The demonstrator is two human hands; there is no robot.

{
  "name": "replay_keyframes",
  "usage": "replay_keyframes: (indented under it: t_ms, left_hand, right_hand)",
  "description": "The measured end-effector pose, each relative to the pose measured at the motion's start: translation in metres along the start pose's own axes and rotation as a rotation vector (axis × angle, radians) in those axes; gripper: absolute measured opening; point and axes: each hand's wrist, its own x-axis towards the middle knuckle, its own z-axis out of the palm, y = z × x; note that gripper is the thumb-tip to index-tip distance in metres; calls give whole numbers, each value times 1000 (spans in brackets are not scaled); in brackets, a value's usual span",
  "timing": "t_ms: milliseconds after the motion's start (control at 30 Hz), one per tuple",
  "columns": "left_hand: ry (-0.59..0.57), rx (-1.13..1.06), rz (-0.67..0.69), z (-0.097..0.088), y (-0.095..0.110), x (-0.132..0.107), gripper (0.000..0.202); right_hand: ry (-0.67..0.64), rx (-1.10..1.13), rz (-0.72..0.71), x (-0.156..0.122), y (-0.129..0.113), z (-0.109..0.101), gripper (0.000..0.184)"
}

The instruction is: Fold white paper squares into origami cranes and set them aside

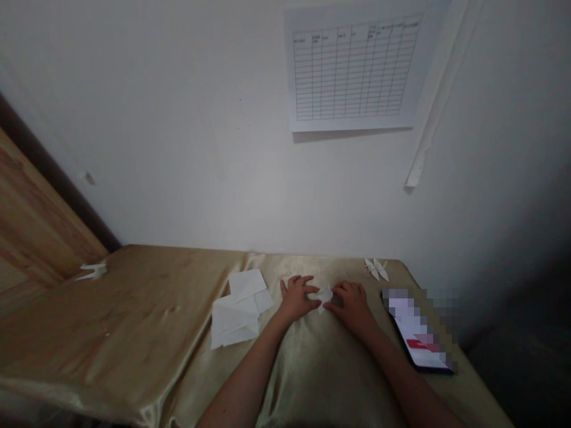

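A small piece of folded white paper (323,297) lies between my two hands, low over the cloth-covered table. My left hand (298,297) grips its left side with thumb and forefinger, while the other fingers spread away. On the opposite side, my right hand (353,304) pinches the paper's right edge, its remaining fingers curled. The finer folds are too small to make out. Left of my left hand are several loose white paper sheets (236,324), overlapping one another. Folded paper cranes (377,269) sit beyond my right hand, near the table's back corner.
A phone with a lit screen (417,342) lies right of my right forearm. Shiny gold cloth (178,291) with creases covers the table, which meets a white wall (200,148). A printed chart (354,77) hangs there. Wooden boards (40,220) stand at the left.
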Motion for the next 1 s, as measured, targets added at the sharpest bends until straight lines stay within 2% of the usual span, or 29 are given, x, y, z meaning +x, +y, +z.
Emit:
replay_keyframes:
  t_ms: [167, 400, 667, 1000]
  left_hand:
    - [-57, 1, 17, -3, -2, 0, 48]
    - [-69, -10, 49, -4, -1, -2, 62]
    - [-75, 15, 52, -4, -1, -1, 66]
    - [-86, 28, 47, -5, 1, -2, 61]
  right_hand:
    - [15, -8, -4, -1, -2, 0, 29]
    - [17, 19, 21, 1, -3, 0, 18]
    - [32, 19, 35, 2, -6, 1, 15]
    - [6, 32, -5, 0, 8, -1, 12]
